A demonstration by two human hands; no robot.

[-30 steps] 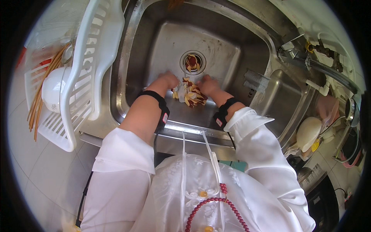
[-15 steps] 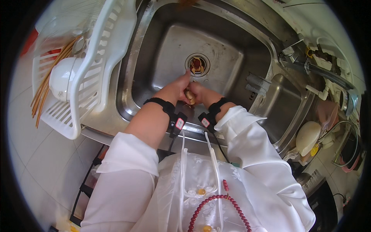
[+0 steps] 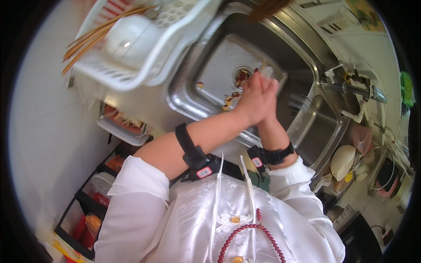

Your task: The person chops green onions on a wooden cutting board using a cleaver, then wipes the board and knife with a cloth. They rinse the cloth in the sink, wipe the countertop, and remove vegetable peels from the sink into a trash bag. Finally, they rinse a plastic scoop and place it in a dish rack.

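Over the metal sink [image 3: 175,101], my left hand [image 3: 249,105] and my right hand [image 3: 270,97] are pressed together, fingers closed around one another. Whatever lies between the palms is hidden. A pale, blurred patch shows just beyond the fingertips; I cannot tell what it is. Past the hands, the drain [image 3: 237,69] holds brown and yellowish scraps [image 3: 241,79]. More peel-like scraps [image 3: 228,103] lie on the sink floor left of my wrists, and one small piece [image 3: 200,85] sits farther left.
To the left stands a white dish rack [image 3: 144,79] with a white bowl [image 3: 131,39] and wooden chopsticks [image 3: 90,37]. The faucet [image 3: 366,91] is at the right, beside a smaller basin [image 3: 313,127]. A tray of food [image 3: 127,125] and black storage bins [image 3: 83,197] are at lower left.
Both hands have risen and shifted right, now clasped together. The brownish-yellow lump between them no longer shows, and scraps now lie on the sink floor. The view has turned.
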